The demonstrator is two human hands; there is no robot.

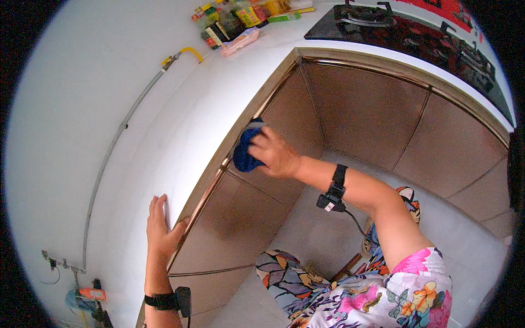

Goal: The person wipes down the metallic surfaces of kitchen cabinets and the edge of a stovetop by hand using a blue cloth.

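Observation:
My right hand [275, 152] holds a dark blue cloth [245, 152] pressed against the upper edge of a brown cabinet door [293, 106], just under the white countertop [184, 135]. The hand looks slightly blurred. Lower left, my left hand [164, 227] rests on the countertop's edge, fingers spread over the top and thumb at the front rim, with nothing in it. A black strap with a small device sits on each forearm.
A black gas stove [414, 37] stands on the counter at the upper right. Several bottles [229, 22] and a pink packet [240, 42] occupy the corner. A grey pipe [110, 143] runs along the wall. My knees are close to the brown cabinet doors.

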